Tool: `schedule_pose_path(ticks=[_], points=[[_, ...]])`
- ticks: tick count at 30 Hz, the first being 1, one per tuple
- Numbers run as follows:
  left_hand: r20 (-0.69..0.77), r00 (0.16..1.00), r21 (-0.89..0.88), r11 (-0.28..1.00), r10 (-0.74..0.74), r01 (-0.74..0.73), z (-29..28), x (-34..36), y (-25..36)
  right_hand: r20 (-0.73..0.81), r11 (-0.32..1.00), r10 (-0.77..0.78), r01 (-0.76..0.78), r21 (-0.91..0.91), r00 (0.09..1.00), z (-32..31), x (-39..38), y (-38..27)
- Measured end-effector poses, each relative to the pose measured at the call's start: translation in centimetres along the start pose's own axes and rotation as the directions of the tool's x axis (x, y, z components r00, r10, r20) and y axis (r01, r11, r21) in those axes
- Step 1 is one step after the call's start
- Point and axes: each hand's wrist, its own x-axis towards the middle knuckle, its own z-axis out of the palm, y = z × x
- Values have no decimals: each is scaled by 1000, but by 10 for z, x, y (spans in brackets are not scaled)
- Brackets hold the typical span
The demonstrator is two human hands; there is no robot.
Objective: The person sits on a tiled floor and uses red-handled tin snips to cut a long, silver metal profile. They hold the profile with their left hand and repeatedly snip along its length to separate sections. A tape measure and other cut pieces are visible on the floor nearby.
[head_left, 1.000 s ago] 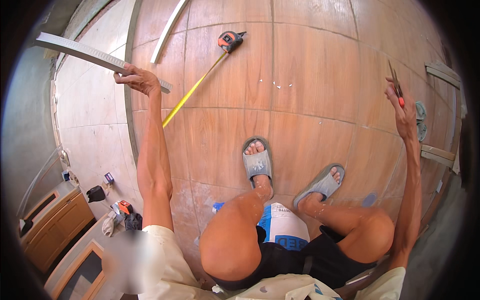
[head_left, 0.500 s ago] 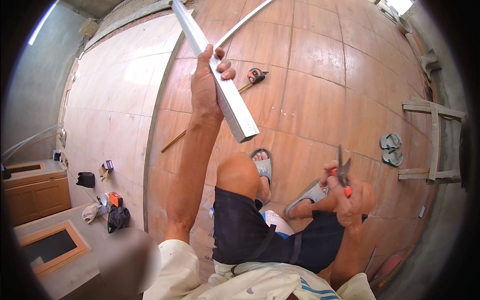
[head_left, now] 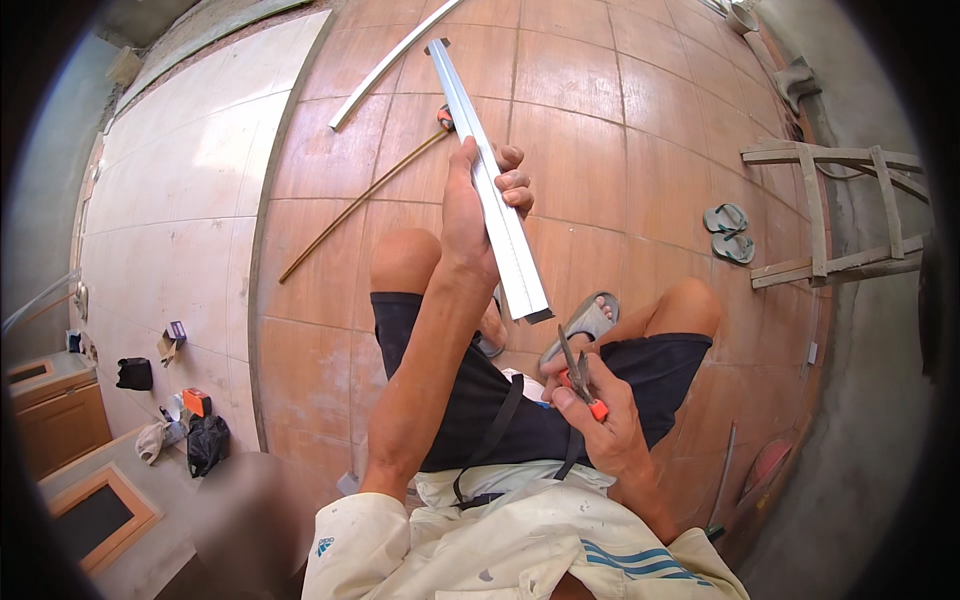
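Left hand gripping pale metal strip, right hand closed on half-hidden cutters, probably snips.

A floor of reddish-brown tiles fills most of the view. On it lie a long thin brown rod and, above it, a curved white strip. A pair of grey sandals sits to the right, near a rough wooden frame lying by the wall. At lower left, a black bag, an orange tool and a small box are grouped close to a wooden cabinet.
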Motion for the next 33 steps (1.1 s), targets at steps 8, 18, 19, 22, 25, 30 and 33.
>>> schedule_pose_path(ticks=[8, 18, 19, 22, 25, 30, 33], points=[[26, 999, -30, 999, 23, -23, -34, -19, -37, -34, 992, 105, -107, -69, 994, 16, -33, 9], [24, 967, 416, 877, 255, -242, -8, -45, -35, -70, 975, 149, -158, -158, 986, 22, -31, 6], [41, 969, 406, 882, 245, -240, -9, -45, -36, -68, 974, 158, -167, -156, 985, 22, -29, 6], [52, 970, 445, 865, 235, -234, -7, -48, -39, -80, 964, 205, -215, -155, 976, 24, -28, 5], [74, 971, 485, 842, 229, -236, -4, -50, -38, -67, 956, 242, -249, -153, 968, 20, -27, 8], [115, 976, 483, 848, 187, -219, -1, -47, -43, -40, 958, 233, -237, -161, 972, 19, -30, 2], [136, 970, 473, 847, 201, -242, 3, -48, -47, -42, 965, 237, -240, -106, 971, 19, -31, 5]])
